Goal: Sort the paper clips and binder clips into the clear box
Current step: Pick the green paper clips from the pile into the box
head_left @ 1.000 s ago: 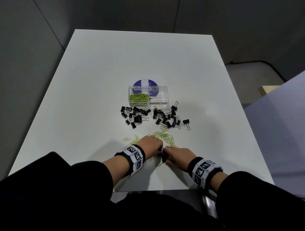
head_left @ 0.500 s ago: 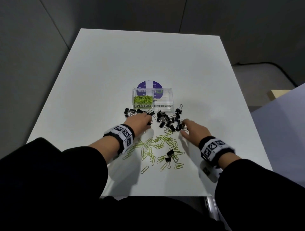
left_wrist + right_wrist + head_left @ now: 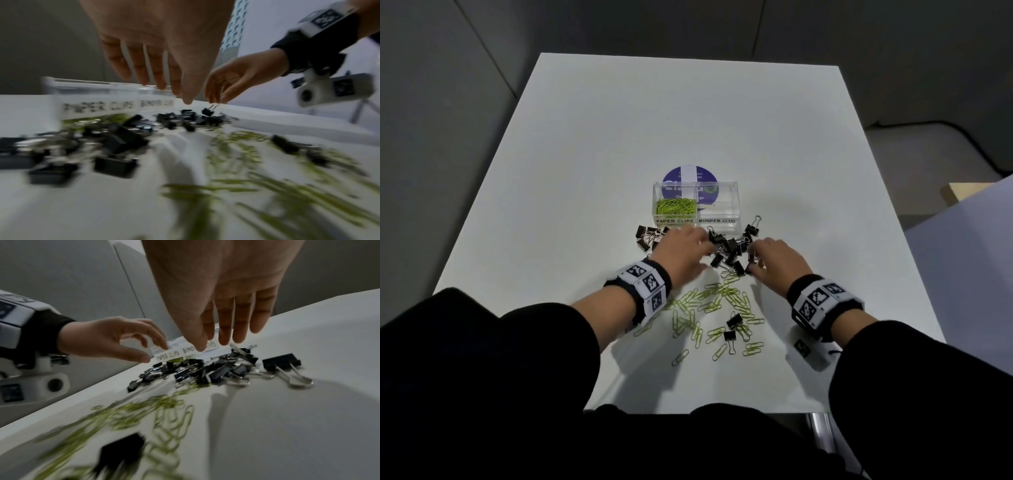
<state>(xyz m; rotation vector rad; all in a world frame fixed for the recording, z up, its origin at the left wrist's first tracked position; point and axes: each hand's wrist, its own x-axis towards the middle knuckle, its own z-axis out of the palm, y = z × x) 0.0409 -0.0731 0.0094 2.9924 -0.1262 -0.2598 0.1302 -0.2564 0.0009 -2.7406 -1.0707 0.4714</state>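
Both hands over the black binder clip heap (image 3: 729, 250). Left hand (image 3: 681, 253) hangs above the heap's left part, fingers loosely extended and spread, holding nothing. Right hand (image 3: 777, 257) is at the heap's right edge, fingers pointing down; the left wrist view shows its fingertips (image 3: 213, 97) at the wire handles of one binder clip (image 3: 207, 111), but blur keeps me from telling whether they pinch it. Clear box (image 3: 734, 205) sits on the white table (image 3: 585, 154) just beyond the fingertips of both hands, with two compartments labelled PAPER CLIPS and BINDER CLIPS. Green paper clips (image 3: 676, 208) are in the left compartment; nothing shows in the right one. More green paper clips (image 3: 715, 301) lie scattered between the wrists and nearer the person, with two stray binder clips (image 3: 732, 327) among them. A few binder clips (image 3: 645, 236) lie left of the left hand. Purple round sticker (image 3: 690, 174) lies behind the box.
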